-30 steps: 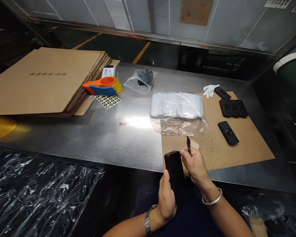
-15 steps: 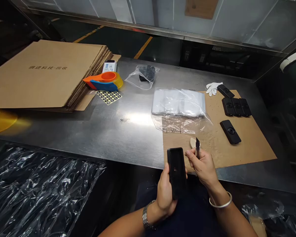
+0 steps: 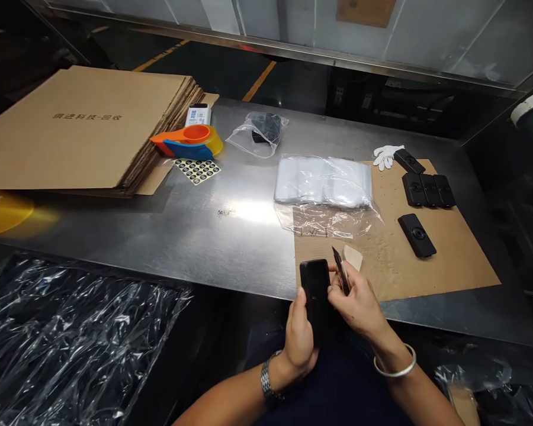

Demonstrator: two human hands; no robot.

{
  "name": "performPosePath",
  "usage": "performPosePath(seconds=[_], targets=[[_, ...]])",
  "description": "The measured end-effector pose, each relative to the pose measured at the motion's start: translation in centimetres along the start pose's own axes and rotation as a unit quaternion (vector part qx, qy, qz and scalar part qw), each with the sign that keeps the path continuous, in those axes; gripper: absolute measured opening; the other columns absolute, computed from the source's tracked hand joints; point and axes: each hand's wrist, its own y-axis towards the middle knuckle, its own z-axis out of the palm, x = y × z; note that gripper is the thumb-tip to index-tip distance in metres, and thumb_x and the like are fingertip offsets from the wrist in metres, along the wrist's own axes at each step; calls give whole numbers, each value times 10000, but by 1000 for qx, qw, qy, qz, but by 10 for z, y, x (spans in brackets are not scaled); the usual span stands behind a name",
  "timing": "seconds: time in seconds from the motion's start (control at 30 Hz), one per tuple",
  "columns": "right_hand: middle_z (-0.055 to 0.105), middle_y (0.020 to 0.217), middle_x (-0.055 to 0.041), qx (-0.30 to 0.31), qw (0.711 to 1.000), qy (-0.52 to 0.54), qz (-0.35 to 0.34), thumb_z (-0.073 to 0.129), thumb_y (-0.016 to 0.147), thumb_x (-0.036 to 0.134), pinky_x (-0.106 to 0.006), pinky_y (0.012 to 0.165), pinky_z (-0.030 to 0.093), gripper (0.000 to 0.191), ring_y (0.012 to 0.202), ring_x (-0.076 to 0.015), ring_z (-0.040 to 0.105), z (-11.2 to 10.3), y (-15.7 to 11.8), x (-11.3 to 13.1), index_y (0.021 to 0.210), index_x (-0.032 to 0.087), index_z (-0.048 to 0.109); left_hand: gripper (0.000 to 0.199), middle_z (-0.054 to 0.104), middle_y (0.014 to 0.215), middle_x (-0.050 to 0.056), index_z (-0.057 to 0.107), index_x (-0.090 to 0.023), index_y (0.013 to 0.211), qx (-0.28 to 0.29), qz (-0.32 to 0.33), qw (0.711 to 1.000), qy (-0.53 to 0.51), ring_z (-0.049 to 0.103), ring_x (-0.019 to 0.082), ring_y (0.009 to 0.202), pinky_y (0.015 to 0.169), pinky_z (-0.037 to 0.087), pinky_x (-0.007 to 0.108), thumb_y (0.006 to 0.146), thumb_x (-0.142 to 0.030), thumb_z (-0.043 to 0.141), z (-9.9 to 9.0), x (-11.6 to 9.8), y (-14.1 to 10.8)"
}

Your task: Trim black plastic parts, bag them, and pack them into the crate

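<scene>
A black rectangular case [image 3: 315, 296] is gripped in my left hand [image 3: 299, 337], near the table's front edge. My right hand [image 3: 357, 303] is closed on a craft knife [image 3: 340, 271], its dark blade pointing up and slightly left beside the case. Behind the knife a pale cream block [image 3: 352, 258] lies on a flat cardboard sheet [image 3: 444, 266]. A single black device [image 3: 417, 235] rests on that sheet to the right. Farther back are three black devices [image 3: 430, 190] side by side, and another black device [image 3: 409, 161] touching a white glove [image 3: 386, 156].
Clear plastic bags [image 3: 323, 181] lie on the metal table [image 3: 195, 236]. Stacked cardboard [image 3: 89, 130], an orange-and-blue tape dispenser [image 3: 190, 142], a sticker sheet [image 3: 198, 171] and a bagged black item [image 3: 265, 128] are farther left. Crumpled plastic [image 3: 71, 343] is at lower left.
My right hand has moved left toward the case, and the knife now tilts left instead of standing upright. More of the cream block shows.
</scene>
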Motion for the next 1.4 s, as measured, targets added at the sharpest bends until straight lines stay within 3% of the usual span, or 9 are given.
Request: performPosePath(seconds=[0.17, 0.33, 0.47, 0.67, 0.9, 1.1, 1.2, 1.27, 1.4], targets=[[428, 559, 62, 64, 998, 25, 3, 534, 763, 222, -209, 513, 366, 279, 516, -82, 406, -13, -17, -11, 1019, 140, 604, 487, 647, 649, 81, 667, -71, 751, 34, -132, 989, -55, 599, 143, 579, 593, 487, 250, 859, -458, 391, 10, -21, 4], [618, 698, -27, 43, 999, 3, -30, 531, 828, 323, -257, 592, 428, 216, 624, -134, 535, -22, -28, -6, 877, 158, 661, 462, 650, 667, 86, 649, -88, 706, 32, -161, 985, -50, 600, 137, 584, 591, 485, 239, 879, -409, 367, 11, -25, 5], [502, 542, 18, 29, 998, -41, -42, 533, 829, 386, -226, 496, 351, 299, 510, -99, 440, -23, -31, -7, 639, 162, 585, 457, 643, 680, 97, 641, -92, 730, 46, -169, 983, -45, 589, 142, 584, 590, 477, 252, 873, -427, 365, 9, -25, 6], [493, 580, 13, -117, 986, -119, 3, 453, 849, 472, -227, 498, 338, 337, 519, -113, 432, -43, -14, -40, 826, 159, 575, 466, 633, 695, 98, 639, -86, 771, 44, -193, 979, -49, 564, 130, 558, 576, 465, 246, 871, -444, 358, 5, -25, 10], [582, 864, -119, -261, 859, -439, 40, 366, 887, 312, -324, 681, 361, 345, 802, -235, 510, -76, 12, -91, 1088, 141, 588, 472, 656, 749, 121, 628, -75, 806, 55, -190, 980, -20, 592, 143, 594, 561, 478, 235, 880, -449, 351, 2, -22, 19], [520, 847, -140, -285, 857, -429, 35, 400, 859, 279, -372, 713, 355, 358, 856, -278, 457, -81, 23, -98, 1096, 117, 614, 409, 663, 851, 104, 604, -116, 946, 60, -155, 986, 29, 605, 149, 609, 556, 482, 250, 840, -477, 444, -2, -22, 23], [541, 829, -113, -271, 879, -391, 15, 361, 884, 307, -331, 688, 385, 382, 809, -236, 489, -80, 20, -91, 1105, 109, 602, 389, 652, 932, 100, 620, -139, 952, 80, -64, 984, 143, 620, 179, 710, 637, 489, 278, 811, -480, 495, -6, -28, 24], [545, 733, -58, -227, 916, -331, -2, 328, 907, 379, -281, 611, 400, 428, 674, -179, 500, -75, 13, -80, 1136, 116, 576, 348, 641, 983, 99, 634, -157, 998, 139, 57, 949, 277, 603, 218, 880, 791, 464, 314, 793, -425, 548, -9, -35, 25], [530, 628, -1, 19, 996, -74, -55, 419, 838, 565, -242, 537, 396, 598, 549, -132, 473, -60, -1, -44, 1221, 115, 510, 387, 600, 1056, 103, 623, -184, 1095, 305, 189, 785, 504, 556, 227, 983, 879, 416, 332, 732, -316, 643, -9, -52, 25]])
